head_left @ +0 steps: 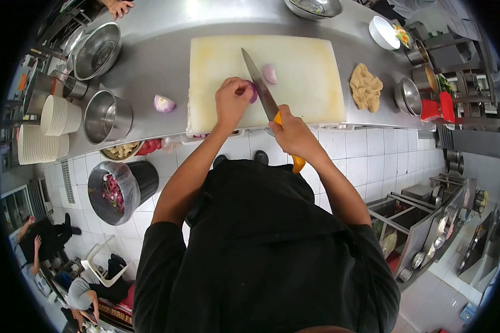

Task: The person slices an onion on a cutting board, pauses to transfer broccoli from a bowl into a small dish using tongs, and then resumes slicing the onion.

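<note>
Black apron (261, 233): nearest, below the edge of the tabletop (155, 66).
Right hand (294, 136): closed round the yellow handle of the knife (260, 83), over the near edge of the cutting board (316, 66).
Left hand (233, 104): fingers pinched narrow on a purple onion piece (253, 93); the fingertips hide part of it.
Knife: blade aslant across the board, handle toward the body, tip away and a little to the left.
Purple onion piece: on the board, between the left fingertips and the left side of the blade; its visible length runs roughly along the blade. The left hand is nearer, while the right hand lies closer to the body and to the right. Whether blade and onion touch, I cannot tell.
Loose onion chunk (269, 74): across the blade, just to its right, out of both hands and a little farther off than the held piece.
Cut onion (164, 104): on the steel, left of the board.
Tan cloth (365, 87): crumpled, right of the board.
White bowl (383, 33): farther off, to the right.
Metal bowls (333, 8): beyond the board's far edge.
</note>
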`<state>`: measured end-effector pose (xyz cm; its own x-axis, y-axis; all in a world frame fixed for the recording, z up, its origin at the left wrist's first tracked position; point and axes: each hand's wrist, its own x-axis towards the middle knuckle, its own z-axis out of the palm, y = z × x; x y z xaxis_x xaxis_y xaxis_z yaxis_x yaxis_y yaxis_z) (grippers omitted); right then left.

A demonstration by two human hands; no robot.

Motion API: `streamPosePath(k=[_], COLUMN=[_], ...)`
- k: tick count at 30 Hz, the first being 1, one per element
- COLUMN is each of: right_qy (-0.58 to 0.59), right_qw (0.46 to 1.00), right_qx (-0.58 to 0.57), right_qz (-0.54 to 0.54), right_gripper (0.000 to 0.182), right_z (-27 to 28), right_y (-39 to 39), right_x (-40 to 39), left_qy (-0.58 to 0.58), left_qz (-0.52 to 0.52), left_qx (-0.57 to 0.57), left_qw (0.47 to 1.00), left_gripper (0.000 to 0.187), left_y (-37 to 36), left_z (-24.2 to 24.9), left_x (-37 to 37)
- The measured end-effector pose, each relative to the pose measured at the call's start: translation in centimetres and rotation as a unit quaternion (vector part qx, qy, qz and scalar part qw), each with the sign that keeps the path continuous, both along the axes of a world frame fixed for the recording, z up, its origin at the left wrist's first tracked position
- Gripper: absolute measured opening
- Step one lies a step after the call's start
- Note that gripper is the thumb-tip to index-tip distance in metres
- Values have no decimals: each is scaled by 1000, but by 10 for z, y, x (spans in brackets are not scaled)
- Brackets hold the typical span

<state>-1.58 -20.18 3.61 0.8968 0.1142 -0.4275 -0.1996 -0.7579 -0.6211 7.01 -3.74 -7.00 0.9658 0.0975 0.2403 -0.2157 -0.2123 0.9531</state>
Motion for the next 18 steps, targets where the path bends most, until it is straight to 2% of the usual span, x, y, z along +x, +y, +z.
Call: streamPosePath(k=[6,14,17,18], right_qy=[-27,-132,-138,-108], right_qw=[1000,991,988,993], right_qx=[10,-10,-48,-33], right_qz=[2,9,40,32], right_gripper=[36,33,32,32], right_z=[-21,-63,-54,-45], right_y=[3,25,15,12], right_x=[6,49,66,64], left_qy=[1,-17,-20,-21], left_qz=[6,13,9,9], left_qx=[-5,4,41,34], left_qw=[1000,1000,999,999], left_gripper=[12,12,12,13], left_y=[0,2,5,5], left_z=[-2,-8,-7,-7], left_x=[1,5,5,6])
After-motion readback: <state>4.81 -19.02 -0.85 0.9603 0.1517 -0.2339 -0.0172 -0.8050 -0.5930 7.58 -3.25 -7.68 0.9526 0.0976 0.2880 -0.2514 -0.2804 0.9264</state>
